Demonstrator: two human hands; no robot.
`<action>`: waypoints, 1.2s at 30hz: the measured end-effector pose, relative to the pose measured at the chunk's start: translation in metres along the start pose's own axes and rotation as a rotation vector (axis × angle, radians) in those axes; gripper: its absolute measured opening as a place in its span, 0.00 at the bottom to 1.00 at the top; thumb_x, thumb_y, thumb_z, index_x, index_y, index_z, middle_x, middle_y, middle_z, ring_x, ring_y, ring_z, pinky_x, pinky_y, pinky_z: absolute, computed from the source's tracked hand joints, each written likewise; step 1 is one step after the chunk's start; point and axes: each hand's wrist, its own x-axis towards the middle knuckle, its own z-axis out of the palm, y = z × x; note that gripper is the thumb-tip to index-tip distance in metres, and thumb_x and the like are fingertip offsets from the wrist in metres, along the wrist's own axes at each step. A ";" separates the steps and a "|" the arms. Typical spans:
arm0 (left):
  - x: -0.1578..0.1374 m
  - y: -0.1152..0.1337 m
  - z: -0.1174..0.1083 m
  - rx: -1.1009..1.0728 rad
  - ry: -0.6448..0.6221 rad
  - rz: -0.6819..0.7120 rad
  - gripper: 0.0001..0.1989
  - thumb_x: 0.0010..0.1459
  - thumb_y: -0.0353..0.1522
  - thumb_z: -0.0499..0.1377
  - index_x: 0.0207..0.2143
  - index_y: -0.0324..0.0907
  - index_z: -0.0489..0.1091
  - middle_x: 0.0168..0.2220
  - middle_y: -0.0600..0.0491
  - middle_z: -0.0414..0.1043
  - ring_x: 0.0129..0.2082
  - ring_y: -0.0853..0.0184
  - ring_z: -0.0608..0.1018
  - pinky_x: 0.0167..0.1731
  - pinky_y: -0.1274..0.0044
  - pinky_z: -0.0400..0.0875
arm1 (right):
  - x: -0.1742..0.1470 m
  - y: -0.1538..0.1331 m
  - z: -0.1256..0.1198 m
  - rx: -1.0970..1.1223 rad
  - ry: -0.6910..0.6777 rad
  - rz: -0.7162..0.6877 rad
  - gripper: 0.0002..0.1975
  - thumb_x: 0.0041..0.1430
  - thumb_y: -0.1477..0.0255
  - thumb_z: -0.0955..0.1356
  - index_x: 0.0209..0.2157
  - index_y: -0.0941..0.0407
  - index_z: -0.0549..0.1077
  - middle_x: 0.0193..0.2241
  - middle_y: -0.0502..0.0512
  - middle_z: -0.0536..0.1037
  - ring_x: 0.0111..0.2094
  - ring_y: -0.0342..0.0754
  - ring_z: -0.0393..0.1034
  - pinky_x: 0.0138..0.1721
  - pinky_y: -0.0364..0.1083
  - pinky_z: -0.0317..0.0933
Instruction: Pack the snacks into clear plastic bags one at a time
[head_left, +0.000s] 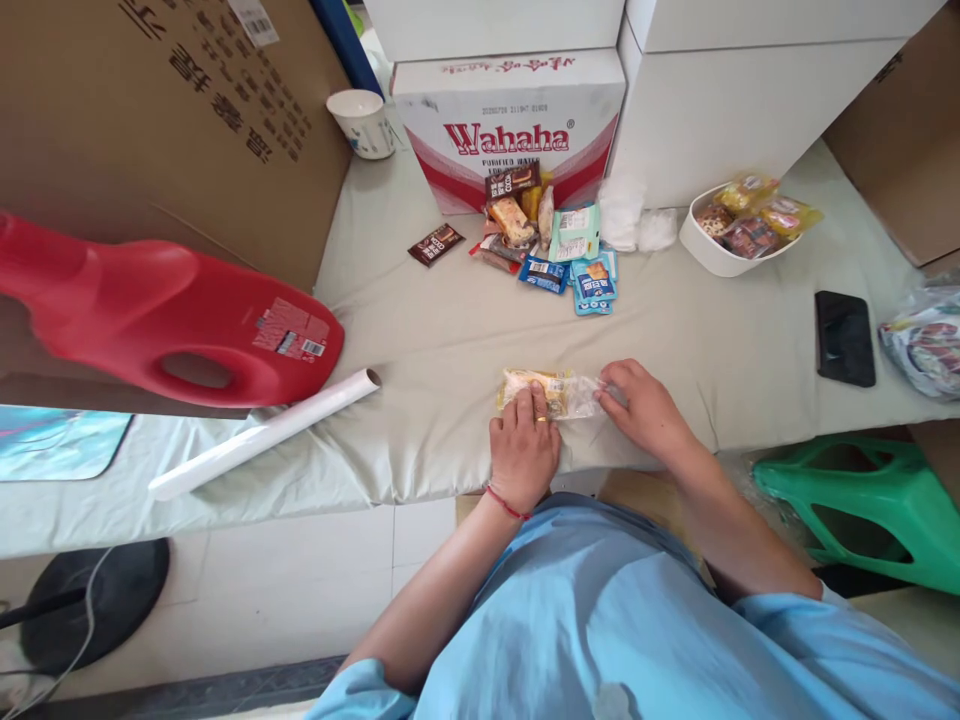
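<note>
Near the table's front edge lies a yellow-wrapped snack packet (pixel 559 391), with a clear plastic bag (pixel 583 396) around it or at its right end; I cannot tell exactly which. My left hand (pixel 525 440) rests palm down on the packet, its fingers stretched over the top and pressing it to the cloth. To the right, my right hand (pixel 640 405) pinches the loose end of the clear bag between thumb and fingers. Behind my hands sits a heap of wrapped snacks (pixel 514 222), with blue packets (pixel 595 284) at its front and a brown packet (pixel 436 244) lying apart on the left.
Folded clear bags (pixel 621 215) lie beside a white bowl (pixel 722 262) of snacks. A Wahaha carton (pixel 510 120) stands behind. Leftward are a red jug (pixel 180 320), a white roll (pixel 262 435) and a paper cup (pixel 364 125). A phone (pixel 845 338) lies right, above a green stool (pixel 862 510).
</note>
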 end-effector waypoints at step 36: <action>-0.029 -0.088 0.005 -0.128 0.462 0.142 0.11 0.60 0.22 0.61 0.45 0.38 0.73 0.48 0.39 0.81 0.51 0.51 0.83 0.51 0.62 0.76 | 0.127 0.140 -0.143 0.684 0.720 0.301 0.20 0.66 0.70 0.67 0.59 0.53 0.69 0.39 0.53 0.80 0.26 0.42 0.70 0.33 0.46 0.68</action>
